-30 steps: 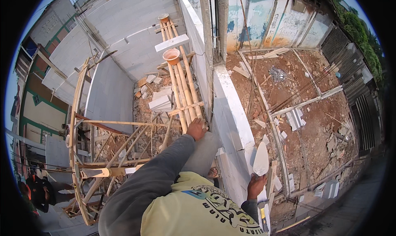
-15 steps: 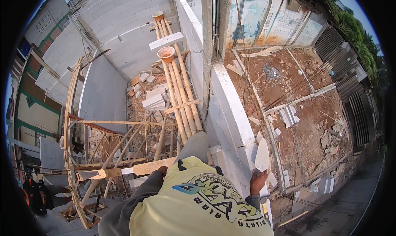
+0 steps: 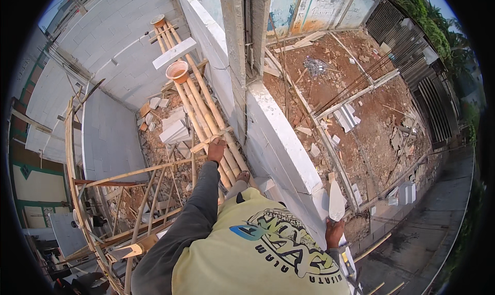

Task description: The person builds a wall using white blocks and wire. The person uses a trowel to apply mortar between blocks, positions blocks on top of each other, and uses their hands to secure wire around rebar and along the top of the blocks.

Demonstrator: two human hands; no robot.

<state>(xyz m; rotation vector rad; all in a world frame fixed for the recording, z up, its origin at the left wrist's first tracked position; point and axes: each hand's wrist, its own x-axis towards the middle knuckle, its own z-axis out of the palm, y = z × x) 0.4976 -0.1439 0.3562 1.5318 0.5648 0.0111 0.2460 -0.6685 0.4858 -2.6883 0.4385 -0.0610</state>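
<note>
My left hand [image 3: 216, 149] reaches forward over the bamboo platform, its fingers curled at the bamboo crosspiece [image 3: 200, 146] that lies over the long bamboo poles [image 3: 207, 121]. Beside the top of the white block wall [image 3: 289, 140], my right hand [image 3: 334, 233] is closed on a trowel; the grip is partly hidden. The pale, leaf-shaped blade of the trowel [image 3: 336, 202] points away from me. Below this hand is a yellow-and-black object [image 3: 349, 268], its kind unclear. My bare foot [image 3: 243, 176] stands on the poles.
Farther along the poles are an orange tub [image 3: 177, 71], a white block [image 3: 174, 53] laid across and a second tub [image 3: 158, 21]. A concrete column [image 3: 234, 53] rises from the wall. Rubble and blocks [image 3: 175, 132] lie below; scaffold poles [image 3: 142, 217] stand at left.
My left hand has moved from beside my body forward to the bamboo crosspiece. My right hand with the trowel is lower and slightly farther right in view. The whole view has shifted.
</note>
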